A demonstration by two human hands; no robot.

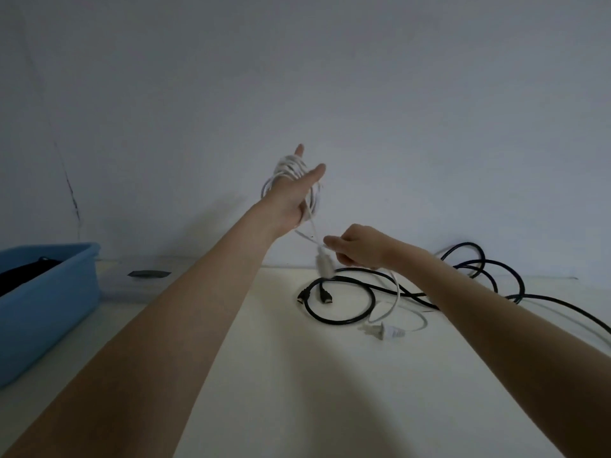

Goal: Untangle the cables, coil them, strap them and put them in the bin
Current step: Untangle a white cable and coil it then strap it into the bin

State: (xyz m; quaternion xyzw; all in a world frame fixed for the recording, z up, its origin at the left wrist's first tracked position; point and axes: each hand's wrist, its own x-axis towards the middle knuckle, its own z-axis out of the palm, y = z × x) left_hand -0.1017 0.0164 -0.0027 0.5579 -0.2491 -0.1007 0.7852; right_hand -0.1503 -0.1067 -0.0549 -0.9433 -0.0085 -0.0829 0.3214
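From the head view, the coiling step is in hand: the left hand (297,193) is raised with fingers straight and spread, thumb out, and the white cable (291,170) is wound in several loops around it, so that hand serves as a spool, not a grip. Just below and to the right of that coil, the right hand (355,246) pinches the cable's free run between curled fingers, close to a pale connector (321,264) that hangs from it; this looks like the tail end, though the light is dim and I would not swear to it. The rest of the white cable drops from the right hand to the surface (281,375) and ends in a white plug (385,332), lying below and right of the coil. My guess is that the next move calls for bringing the last slack round the left hand, then holding the loops together for a strap. A dark strip (148,274), perhaps a strap, lies on the surface to the lower left of the coil. The blue bin (49,292) sits farther left still, with something black already inside. What stands in the way is the black cable (340,305), sprawled under and to the right of the coil: the white tail crosses its loops, so pulling slack could drag or snag them, and its two connectors lie just beside the white run.
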